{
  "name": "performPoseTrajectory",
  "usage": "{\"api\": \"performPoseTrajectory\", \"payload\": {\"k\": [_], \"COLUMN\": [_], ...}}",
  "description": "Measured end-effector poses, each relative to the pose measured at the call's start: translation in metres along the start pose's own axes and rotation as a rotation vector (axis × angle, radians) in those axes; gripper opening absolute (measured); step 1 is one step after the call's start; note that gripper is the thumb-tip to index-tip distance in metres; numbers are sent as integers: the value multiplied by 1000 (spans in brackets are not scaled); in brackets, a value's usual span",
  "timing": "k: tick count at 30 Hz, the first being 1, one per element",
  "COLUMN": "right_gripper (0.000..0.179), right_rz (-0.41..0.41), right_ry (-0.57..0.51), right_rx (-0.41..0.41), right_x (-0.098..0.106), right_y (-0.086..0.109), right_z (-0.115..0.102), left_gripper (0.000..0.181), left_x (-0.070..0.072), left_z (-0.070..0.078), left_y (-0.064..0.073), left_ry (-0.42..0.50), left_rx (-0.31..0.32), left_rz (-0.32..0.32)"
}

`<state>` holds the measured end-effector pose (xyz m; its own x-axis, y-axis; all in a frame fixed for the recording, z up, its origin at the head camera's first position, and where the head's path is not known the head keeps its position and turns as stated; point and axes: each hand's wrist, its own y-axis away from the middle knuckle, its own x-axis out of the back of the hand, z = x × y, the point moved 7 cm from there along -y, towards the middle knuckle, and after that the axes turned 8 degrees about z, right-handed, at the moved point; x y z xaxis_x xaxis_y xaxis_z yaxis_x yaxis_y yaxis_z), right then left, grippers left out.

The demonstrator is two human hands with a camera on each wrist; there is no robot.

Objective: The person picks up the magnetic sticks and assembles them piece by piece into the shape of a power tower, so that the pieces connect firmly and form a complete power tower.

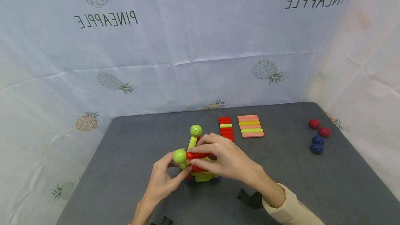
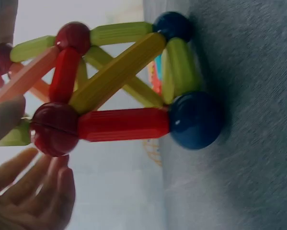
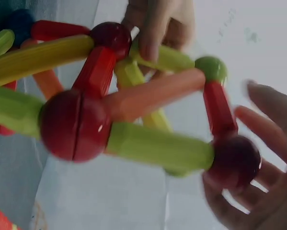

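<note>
Fingers of the right hand clamped a red rod and its dark red ball; those of the left hand pinched a green rod. The ball-and-rod structure stood on the grey table. Behind lay mostly red rods and mostly pink rods; loose balls, far right.

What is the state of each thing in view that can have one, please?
Ball-and-rod structure: joined, standing
Left hand: gripping the structure
Right hand: gripping the structure's upper part
Mostly red rods: loose, lying in a row
Pink, yellow and green rods: loose, side by side
Two red balls: unattached
Two blue balls: unattached
Cloth: hanging, creased
</note>
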<state>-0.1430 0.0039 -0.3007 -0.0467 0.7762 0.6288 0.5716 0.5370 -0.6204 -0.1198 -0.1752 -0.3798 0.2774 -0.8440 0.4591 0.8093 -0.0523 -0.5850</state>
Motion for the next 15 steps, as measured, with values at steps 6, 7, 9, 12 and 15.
{"api": "performPoseTrajectory", "payload": {"k": [6, 7, 9, 12, 15], "right_gripper": [20, 19, 16, 15, 18], "right_rz": [297, 323, 330, 255, 110], "right_ry": [-114, -113, -85, 3, 102], "right_rx": [-87, -122, -186, -261, -327], "right_x": [32, 35, 36, 24, 3], "right_y": [3, 4, 7, 13, 19], "right_z": [43, 54, 76, 106, 130], "left_gripper": [31, 31, 31, 32, 34], "left_x": [-8, -8, -9, -10, -8], "left_z": [-8, -9, -9, -10, -10], "left_y": [1, 0, -1, -2, -4], "left_ry": [69, 73, 79, 104, 124], "left_rx": [48, 50, 45, 39, 32], "left_rz": [-58, -66, -81, -106, -133]}}
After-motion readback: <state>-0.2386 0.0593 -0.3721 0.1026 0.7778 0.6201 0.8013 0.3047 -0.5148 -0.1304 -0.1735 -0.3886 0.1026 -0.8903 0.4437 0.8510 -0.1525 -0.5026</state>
